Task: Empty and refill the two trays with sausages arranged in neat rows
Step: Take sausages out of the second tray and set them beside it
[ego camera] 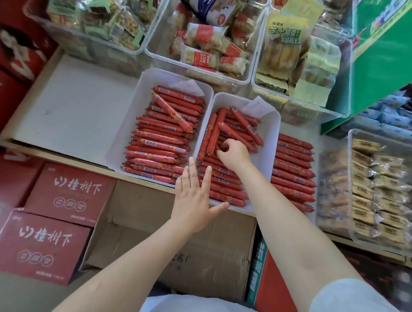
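Two white trays sit side by side on a shelf. The left tray (130, 126) holds red sausages (157, 143) in a row, with one loose sausage (172, 112) lying across them. The right tray (270, 139) holds rows of sausages (223, 185) near me and a loose crossed pile (236, 126) farther back. My right hand (233, 154) reaches into that pile, fingers curled round a sausage. My left hand (195, 196) lies flat with fingers spread at the front edge between the trays, touching the near sausages. More sausages (295, 170) lie in a row on the shelf right of the right tray.
Clear bins of packaged snacks (209, 44) stand behind the trays, another bin of wrapped cakes (376, 191) at the right. An open cardboard box (170, 230) sits below the shelf, red cartons (69, 194) to its left. A bare white shelf area (75, 107) lies left of the trays.
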Demonstrator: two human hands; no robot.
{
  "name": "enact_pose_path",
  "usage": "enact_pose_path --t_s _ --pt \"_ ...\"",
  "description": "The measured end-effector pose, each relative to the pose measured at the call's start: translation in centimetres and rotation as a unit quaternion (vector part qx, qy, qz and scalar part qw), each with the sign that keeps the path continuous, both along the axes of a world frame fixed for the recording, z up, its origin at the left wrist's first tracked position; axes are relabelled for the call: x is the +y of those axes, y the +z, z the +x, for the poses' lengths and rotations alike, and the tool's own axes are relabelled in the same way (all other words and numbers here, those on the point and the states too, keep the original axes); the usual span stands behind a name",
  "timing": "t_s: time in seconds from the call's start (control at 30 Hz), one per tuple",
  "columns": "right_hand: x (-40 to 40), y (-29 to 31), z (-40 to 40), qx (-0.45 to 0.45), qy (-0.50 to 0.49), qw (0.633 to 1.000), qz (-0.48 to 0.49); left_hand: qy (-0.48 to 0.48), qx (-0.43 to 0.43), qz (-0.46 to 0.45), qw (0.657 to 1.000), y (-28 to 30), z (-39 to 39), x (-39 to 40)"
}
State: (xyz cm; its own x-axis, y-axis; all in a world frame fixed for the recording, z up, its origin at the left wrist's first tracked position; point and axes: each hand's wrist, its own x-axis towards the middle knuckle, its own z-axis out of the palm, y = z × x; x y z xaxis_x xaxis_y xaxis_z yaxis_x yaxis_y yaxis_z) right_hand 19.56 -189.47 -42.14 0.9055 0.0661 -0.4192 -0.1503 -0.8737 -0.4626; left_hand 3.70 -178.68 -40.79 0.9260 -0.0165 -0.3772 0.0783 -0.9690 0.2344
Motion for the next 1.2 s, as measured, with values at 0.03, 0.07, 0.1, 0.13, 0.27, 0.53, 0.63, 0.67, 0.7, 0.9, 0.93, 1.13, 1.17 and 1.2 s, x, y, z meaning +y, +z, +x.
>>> enact_pose_path --t_s 0.03,0.07,0.1,0.13,0.27,0.53,0.63,0.67,0.7,0.9,0.93,1.13,1.17,1.2 --pt "-0.1 0.2 0.2 -0.05 -0.021 0.998 -0.017 0.001 -0.006 -0.001 1.0 -0.1 0.0 0.0" --pt "-0.2 0.4 0.6 -0.106 -0.049 0.993 -0.03 0.002 -0.013 -0.003 1.0 -0.2 0.0 0.0" --pt "-0.3 0.6 1.0 -0.146 -0.065 0.986 -0.04 0.002 -0.018 -0.004 1.0 -0.3 -0.1 0.1" --pt "-0.5 0.5 1.5 -0.158 -0.064 0.984 -0.047 0.003 -0.021 -0.006 1.0 -0.4 -0.1 0.1" --pt "-0.9 -0.5 2.7 -0.09 -0.002 0.994 -0.054 0.008 -0.031 -0.021 0.999 -0.6 -0.2 0.1" --pt "-2.6 2.6 2.2 -0.043 -0.039 0.989 0.136 0.013 -0.017 -0.018 1.0 -0.5 -0.3 0.2" --pt "-4.1 6.4 1.5 -0.021 -0.094 0.954 0.285 0.033 -0.027 -0.03 0.999 -0.3 -0.1 -0.1" --pt "-4.9 7.6 1.4 -0.022 -0.112 0.939 0.324 0.042 -0.036 -0.032 0.998 -0.2 -0.1 -0.3" --pt "-5.9 8.8 1.2 -0.03 -0.133 0.925 0.356 0.047 -0.049 -0.033 0.997 -0.2 -0.1 -0.6" --pt "-13.2 10.0 0.8 -0.111 -0.246 0.903 0.334 -0.04 -0.088 -0.044 0.994 -0.1 -0.1 -3.8" --pt "-14.1 9.6 1.0 -0.116 -0.248 0.912 0.306 -0.042 -0.082 -0.045 0.995 -0.1 -0.1 -4.1" --pt "-16.9 3.8 0.8 -0.106 -0.09 0.985 -0.103 -0.052 -0.083 -0.036 0.994 -0.5 0.0 -4.3" --pt "-16.8 2.5 0.4 -0.067 -0.071 0.989 -0.107 -0.051 -0.082 -0.04 0.995 -0.6 0.0 -4.3" --pt "-16.7 1.4 0.0 -0.032 -0.058 0.992 -0.107 -0.051 -0.081 -0.045 0.994 -0.5 -0.1 -4.3"
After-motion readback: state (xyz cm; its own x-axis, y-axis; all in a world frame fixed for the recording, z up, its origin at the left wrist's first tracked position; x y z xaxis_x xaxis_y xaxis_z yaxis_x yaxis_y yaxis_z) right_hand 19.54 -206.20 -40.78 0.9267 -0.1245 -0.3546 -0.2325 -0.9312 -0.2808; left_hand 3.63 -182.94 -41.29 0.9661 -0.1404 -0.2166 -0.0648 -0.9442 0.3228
